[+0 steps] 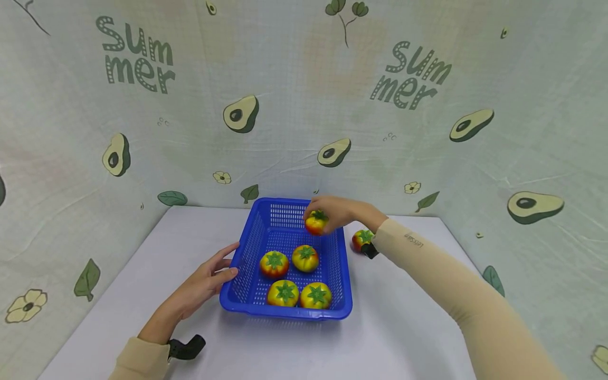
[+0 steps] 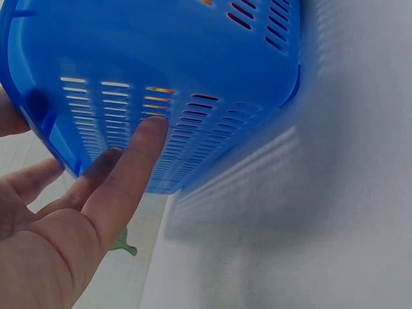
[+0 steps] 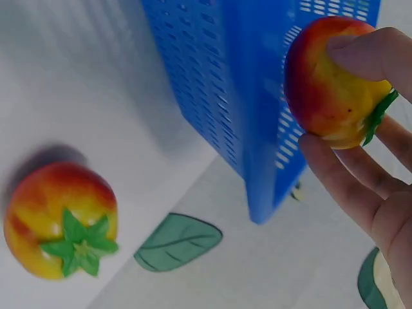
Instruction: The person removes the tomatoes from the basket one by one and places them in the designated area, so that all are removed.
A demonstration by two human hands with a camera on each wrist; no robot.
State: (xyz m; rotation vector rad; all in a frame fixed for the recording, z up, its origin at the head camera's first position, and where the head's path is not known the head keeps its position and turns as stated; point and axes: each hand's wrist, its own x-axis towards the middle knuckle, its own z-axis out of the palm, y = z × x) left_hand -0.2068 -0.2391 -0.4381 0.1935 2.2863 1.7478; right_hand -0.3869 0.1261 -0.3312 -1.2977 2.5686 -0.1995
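A blue plastic basket (image 1: 345,264) with slotted walls holds several red-and-yellow toy tomatoes with green star-shaped leaves, among them one toy tomato (image 1: 274,264) on the left. Over the basket's far right part, my right hand (image 1: 332,211) grips another toy tomato (image 3: 331,84) between thumb and fingers. It is above the basket floor, close to the right rim. My left hand (image 1: 206,285) is at the basket's left side, its fingers extended against the slotted outer wall (image 2: 129,58). Outside the basket on the right lies one more toy tomato (image 3: 64,219), partly behind the right wrist in the head view.
The basket stands on a white table (image 1: 394,316). A cloth (image 1: 285,68) printed with avocados, leaves and lettering hangs behind and at both sides. A black wrist-worn device (image 1: 187,348) sticks out from the left wrist.
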